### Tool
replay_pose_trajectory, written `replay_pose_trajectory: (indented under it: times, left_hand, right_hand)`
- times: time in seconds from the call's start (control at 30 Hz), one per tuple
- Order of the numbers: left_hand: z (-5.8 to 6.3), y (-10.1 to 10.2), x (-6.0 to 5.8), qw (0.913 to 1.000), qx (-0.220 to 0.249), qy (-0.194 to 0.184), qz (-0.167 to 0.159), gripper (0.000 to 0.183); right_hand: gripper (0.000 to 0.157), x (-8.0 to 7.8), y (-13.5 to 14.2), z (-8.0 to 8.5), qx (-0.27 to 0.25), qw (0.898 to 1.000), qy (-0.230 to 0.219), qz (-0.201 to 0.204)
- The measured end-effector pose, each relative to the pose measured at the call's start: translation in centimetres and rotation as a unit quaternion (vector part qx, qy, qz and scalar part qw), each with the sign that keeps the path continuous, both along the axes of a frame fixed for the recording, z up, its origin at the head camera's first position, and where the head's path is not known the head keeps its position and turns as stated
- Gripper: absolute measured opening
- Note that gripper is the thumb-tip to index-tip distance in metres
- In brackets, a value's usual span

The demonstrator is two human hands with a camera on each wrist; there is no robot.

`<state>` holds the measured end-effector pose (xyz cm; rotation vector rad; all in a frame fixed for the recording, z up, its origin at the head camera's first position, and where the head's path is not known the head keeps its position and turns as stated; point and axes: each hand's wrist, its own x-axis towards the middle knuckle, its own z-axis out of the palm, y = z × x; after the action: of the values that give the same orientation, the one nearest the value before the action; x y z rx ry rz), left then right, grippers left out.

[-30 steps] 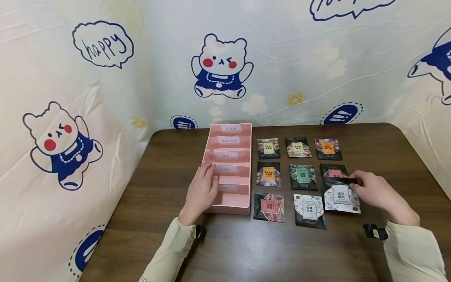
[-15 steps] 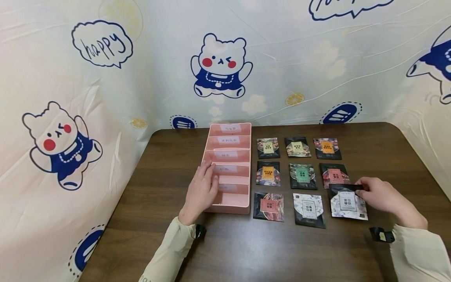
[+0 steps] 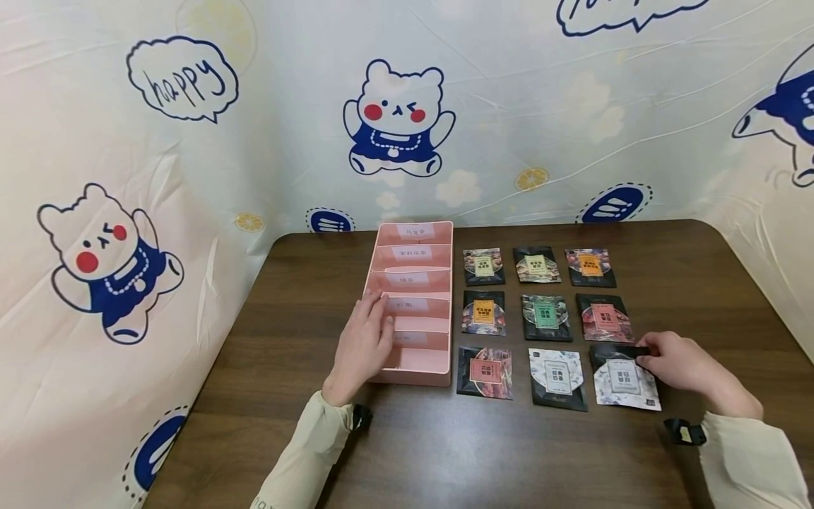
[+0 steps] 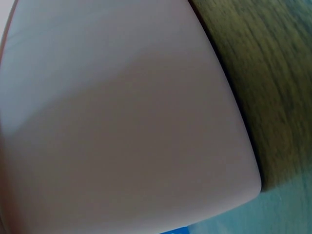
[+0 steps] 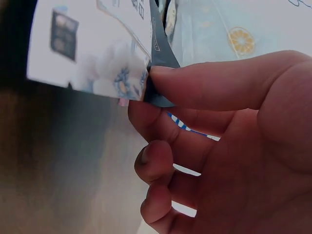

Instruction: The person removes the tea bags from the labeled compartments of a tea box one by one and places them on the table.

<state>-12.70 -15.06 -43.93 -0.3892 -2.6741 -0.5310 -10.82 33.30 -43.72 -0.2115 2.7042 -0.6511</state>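
Note:
My right hand pinches the top right corner of a black-and-white tea sachet, low over the table at the right end of the front row. In the right wrist view the thumb presses on the printed face of this tea sachet, with the index finger behind it. My left hand rests along the left rim of a pink compartment box, its fingers lying over the edge. The left wrist view is filled by the pink box's smooth wall; no fingers show there.
Several other tea sachets lie in rows right of the box, among them a green-labelled sachet, a red-labelled sachet and a white sachet. Paper labels mark the box's compartments. A printed cloth hangs behind the brown table.
My right hand has moved the black-and-white sachet toward me, off the red-labelled sachet it overlapped, and into line with the front row. My left hand has stayed at the box.

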Motion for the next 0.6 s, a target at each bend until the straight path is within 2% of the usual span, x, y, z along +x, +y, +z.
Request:
replay_pose_trajectory:
  times: [0.27,0.6]
  left_hand:
    - [0.06,-0.04,0.07,1.0,0.002,-0.006,0.0,0.04]
    - [-0.13,-0.12,-0.05,0.9999,0.002,-0.012,0.001,0.04]
  right_hand:
    - [0.019,0.14,-0.15,-0.26,0.012,0.999,-0.034,-0.011]
    - [0.018,0.29,-0.58,-0.22,0.016,0.999,-0.041,-0.019]
